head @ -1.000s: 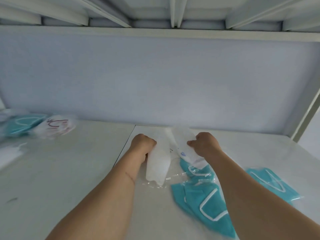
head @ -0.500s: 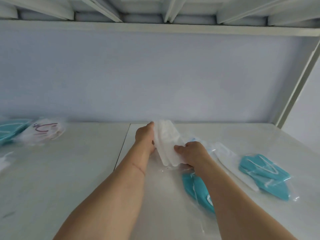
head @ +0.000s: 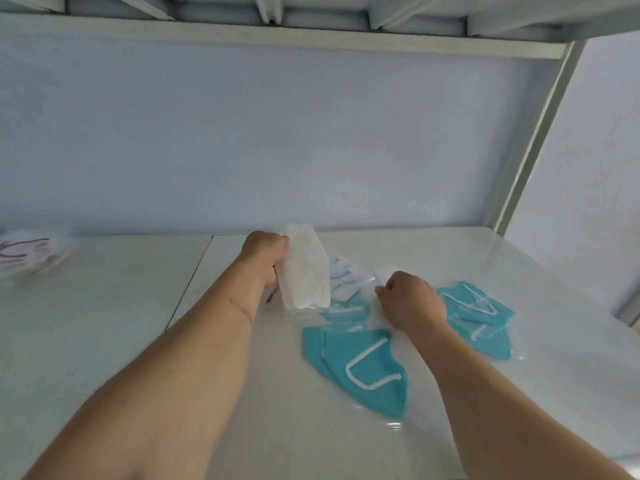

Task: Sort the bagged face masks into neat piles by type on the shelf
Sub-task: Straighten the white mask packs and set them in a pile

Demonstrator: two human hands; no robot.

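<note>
My left hand (head: 265,252) grips a stack of white bagged masks (head: 304,271), held upright above the white shelf (head: 138,323). My right hand (head: 408,301) is curled, knuckles up, pinching a clear white bag (head: 381,275) lying on the shelf. A teal bagged mask (head: 360,365) lies in front of it, and another teal bagged mask (head: 479,313) lies to its right. A white mask with blue print (head: 343,275) lies between my hands. A white mask with red print (head: 26,252) sits blurred at the far left.
The shelf's back wall (head: 311,150) is pale blue. A grey upright post (head: 533,140) closes the right side, and the shelf above (head: 277,32) hangs low overhead. A seam (head: 188,282) splits the shelf board left of my left arm.
My right hand let go of the white stack and moved right and down onto a bag on the shelf. My left hand keeps the stack alone. The view shifted right.
</note>
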